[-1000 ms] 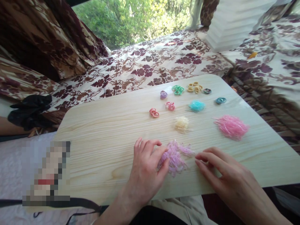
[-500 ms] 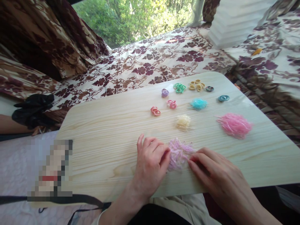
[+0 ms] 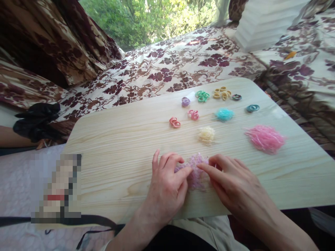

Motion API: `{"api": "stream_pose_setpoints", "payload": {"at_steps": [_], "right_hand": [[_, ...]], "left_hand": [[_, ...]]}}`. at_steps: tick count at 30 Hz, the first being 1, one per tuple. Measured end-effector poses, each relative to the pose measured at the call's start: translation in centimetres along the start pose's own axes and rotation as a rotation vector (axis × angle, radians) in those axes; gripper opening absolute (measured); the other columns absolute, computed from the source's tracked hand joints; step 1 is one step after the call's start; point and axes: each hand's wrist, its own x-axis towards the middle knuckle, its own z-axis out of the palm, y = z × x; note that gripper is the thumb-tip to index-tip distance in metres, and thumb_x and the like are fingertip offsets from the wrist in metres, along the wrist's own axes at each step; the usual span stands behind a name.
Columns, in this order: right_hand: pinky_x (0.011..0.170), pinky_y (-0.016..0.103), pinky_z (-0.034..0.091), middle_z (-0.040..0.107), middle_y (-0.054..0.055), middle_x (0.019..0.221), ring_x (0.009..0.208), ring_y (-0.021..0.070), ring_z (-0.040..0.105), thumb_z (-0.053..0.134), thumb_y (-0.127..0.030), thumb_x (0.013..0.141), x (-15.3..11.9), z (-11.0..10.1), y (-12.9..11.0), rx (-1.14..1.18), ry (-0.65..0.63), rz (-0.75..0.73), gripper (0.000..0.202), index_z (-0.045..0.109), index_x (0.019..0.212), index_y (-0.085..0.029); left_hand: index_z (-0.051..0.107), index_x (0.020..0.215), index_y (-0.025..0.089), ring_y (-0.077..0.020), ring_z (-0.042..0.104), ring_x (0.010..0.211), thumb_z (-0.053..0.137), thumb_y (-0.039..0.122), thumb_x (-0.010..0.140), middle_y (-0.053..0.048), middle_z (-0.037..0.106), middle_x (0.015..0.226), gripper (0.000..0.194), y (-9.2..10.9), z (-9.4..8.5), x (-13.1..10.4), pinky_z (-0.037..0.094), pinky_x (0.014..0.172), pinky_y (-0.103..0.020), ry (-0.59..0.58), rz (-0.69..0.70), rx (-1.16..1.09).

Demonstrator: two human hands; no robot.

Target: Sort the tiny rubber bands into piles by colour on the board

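A loose pile of thin lilac elastic bands (image 3: pixel 196 177) lies on the wooden table near its front edge. My left hand (image 3: pixel 169 183) rests at the pile's left side, fingers apart, with one fingertip touching the strands. From the right, my right hand (image 3: pixel 234 179) reaches over the pile; its index finger is stretched onto the bands and the thumb is apart below. Neither hand visibly grips anything. Just beyond the pile sits a small cream heap of similar strands (image 3: pixel 206 135). Further right lies a larger pink heap (image 3: pixel 266 138).
On the light wooden table (image 3: pixel 112 150) are a turquoise heap (image 3: pixel 224 114), red hair ties (image 3: pixel 174 122), pink hair ties (image 3: pixel 193 114), purple hair ties (image 3: pixel 185 101), green hair ties (image 3: pixel 202 96), yellow hair ties (image 3: pixel 222 93) and blue hair ties (image 3: pixel 252 108). A black strap (image 3: pixel 89 220) crosses the left front corner.
My right hand has moved left and slightly away from me, its index finger now stretched over the lilac pile. My left fingers have spread and the pile has shifted under them.
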Motion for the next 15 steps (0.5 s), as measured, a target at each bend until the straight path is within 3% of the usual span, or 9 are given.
{"api": "stream_pose_setpoints", "payload": {"at_steps": [6,11,15], "right_hand": [[0.067,0.031,0.041,0.060,0.005,0.081,0.071,0.0180,0.055,0.044,-0.010,0.090,0.07,-0.05,0.57,-0.079,0.012,0.003,0.024,0.066,0.089,-0.019],[0.069,0.031,0.042,0.060,0.005,0.085,0.073,0.0180,0.056,0.045,-0.008,0.089,0.27,-0.26,0.66,-0.047,0.039,-0.006,0.027,0.067,0.101,-0.018],[0.067,0.030,0.041,0.060,0.005,0.083,0.074,0.0186,0.055,0.047,-0.007,0.085,0.81,-0.10,0.20,0.012,-0.047,-0.007,0.028,0.068,0.095,-0.022]], "left_hand": [[0.069,0.099,0.024,-0.0217,0.053,0.111,0.049,0.006,0.086,-0.005,0.061,0.106,0.030,-0.12,-0.37,-0.23,0.018,0.114,-0.057,0.017,-0.009,0.012],[0.069,0.100,0.024,-0.0220,0.053,0.111,0.048,0.005,0.086,-0.005,0.061,0.106,0.032,-0.03,-0.65,-0.07,0.019,0.114,-0.058,0.011,-0.001,0.005],[0.071,0.096,0.025,-0.0238,0.053,0.113,0.047,0.004,0.085,-0.006,0.062,0.109,0.034,0.10,-0.73,-0.02,0.020,0.112,-0.061,-0.018,0.046,0.012]]}}
